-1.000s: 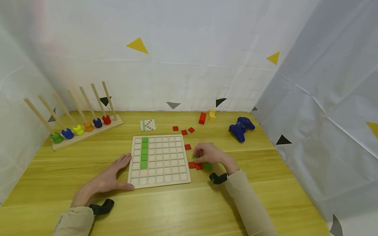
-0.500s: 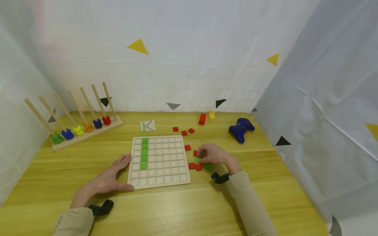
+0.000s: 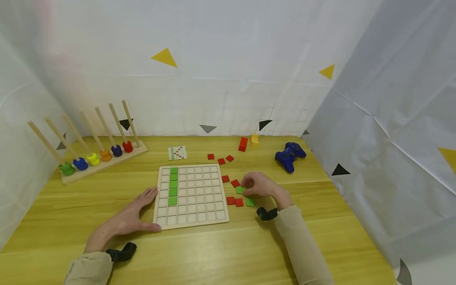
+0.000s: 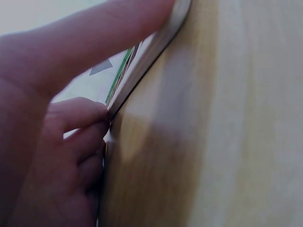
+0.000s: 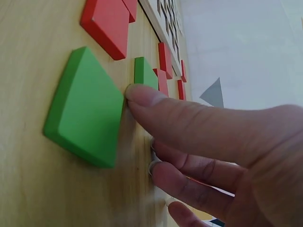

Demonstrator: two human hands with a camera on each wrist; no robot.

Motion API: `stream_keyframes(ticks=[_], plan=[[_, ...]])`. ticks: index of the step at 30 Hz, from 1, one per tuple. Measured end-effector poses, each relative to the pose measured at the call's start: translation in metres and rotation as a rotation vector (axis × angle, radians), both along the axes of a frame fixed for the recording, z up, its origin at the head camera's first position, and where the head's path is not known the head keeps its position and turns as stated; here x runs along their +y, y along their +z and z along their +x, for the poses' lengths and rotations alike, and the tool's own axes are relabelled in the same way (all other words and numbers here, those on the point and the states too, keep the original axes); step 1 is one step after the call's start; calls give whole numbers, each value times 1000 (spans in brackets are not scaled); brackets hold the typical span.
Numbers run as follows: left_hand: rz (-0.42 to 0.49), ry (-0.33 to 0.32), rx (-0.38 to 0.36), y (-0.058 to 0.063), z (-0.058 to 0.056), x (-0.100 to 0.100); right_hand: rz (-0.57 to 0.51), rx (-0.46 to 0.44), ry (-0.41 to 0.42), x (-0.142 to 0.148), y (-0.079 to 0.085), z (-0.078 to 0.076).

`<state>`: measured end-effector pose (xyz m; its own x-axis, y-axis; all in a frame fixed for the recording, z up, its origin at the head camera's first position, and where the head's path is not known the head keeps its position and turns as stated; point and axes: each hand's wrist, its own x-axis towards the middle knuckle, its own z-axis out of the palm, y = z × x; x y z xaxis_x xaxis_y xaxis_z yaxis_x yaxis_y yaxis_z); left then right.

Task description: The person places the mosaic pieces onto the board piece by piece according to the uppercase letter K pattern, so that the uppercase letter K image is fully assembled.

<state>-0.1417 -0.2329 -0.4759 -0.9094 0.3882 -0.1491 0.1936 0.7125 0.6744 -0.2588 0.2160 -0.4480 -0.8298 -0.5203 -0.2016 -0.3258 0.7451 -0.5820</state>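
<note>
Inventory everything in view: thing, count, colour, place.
wooden table: 1, yellowish, foreground
square wooden grid board: 1, pale, centre
inset square tiles: 5, green, board's second column from left
loose green tiles: 2, green, right of board
loose red tiles: 7, red, beyond and right of board
patterned card: 1, mostly white, beyond board
rectangular block: 1, red, far side
stepped block: 1, yellow, beside it
game controller: 1, blue, far right
wooden seven-peg rack: 1, pale, far left
rings: count unclear, multicoloured, on rack
triangle-marked sheeting: count unclear, white, behind
wrist devices: 2, black, wrists
sleeves: 2, beige, forearms
left hand: 1, board's left edge
right hand: 1, near loose green tiles
</note>
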Motion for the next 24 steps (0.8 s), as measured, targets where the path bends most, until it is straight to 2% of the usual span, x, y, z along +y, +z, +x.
stream_keyframes(ticks=[8,14,24], plan=[[-14,-8,40,0,-1,-2,-31,5,0,2,-3,-2],[-12,-5,36,-1,-1,-2,-20,10,-7,3,-6,-5],[-17,-2,31,-6,-1,-2,23,57,36,5,-8,-4]])
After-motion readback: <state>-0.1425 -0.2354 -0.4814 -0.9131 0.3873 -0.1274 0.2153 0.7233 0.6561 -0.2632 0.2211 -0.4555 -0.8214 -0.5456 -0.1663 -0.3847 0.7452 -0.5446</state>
